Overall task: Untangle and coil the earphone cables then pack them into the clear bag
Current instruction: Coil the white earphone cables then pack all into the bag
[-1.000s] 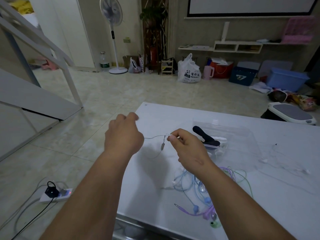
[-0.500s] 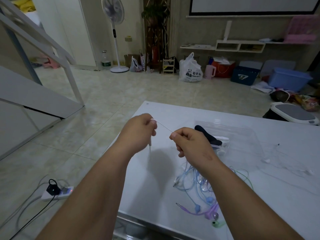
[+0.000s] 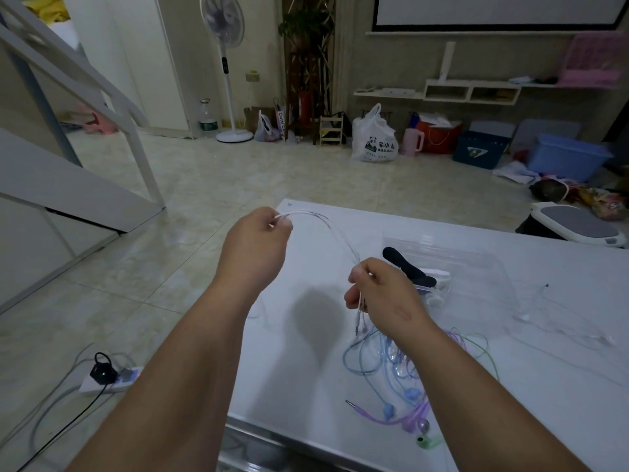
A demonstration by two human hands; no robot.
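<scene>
Above the table's (image 3: pixel 299 369) left edge, the left hand (image 3: pixel 255 243) pinches the folded end of a white earphone cable (image 3: pixel 332 226) between thumb and fingertips, while the right hand (image 3: pixel 381 294), further in over the table's middle, grips the same strands in curled fingers so that they arc between the two hands and the loose ends dangle below the right fist. This looks like the coiling step for one cable, with the doubled length drawn out and gathered into loops. The next move probably calls for folding or winding the span into a small bundle without letting the slick, springy strands slip, then carrying it to the clear bag (image 3: pixel 476 264), which lies just beyond the right hand toward the far right of the table. The bag is thin, glossy, crinkled film, holding a black oblong object (image 3: pixel 405 267) and some white pieces. Near the table's front edge sits a tangle of earphones (image 3: pixel 391 369) in pale blue, lilac and green – thin rubbery cords knotted in loose loops, a metal jack (image 3: pixel 354 405) poking out – so most of the task remains.
</scene>
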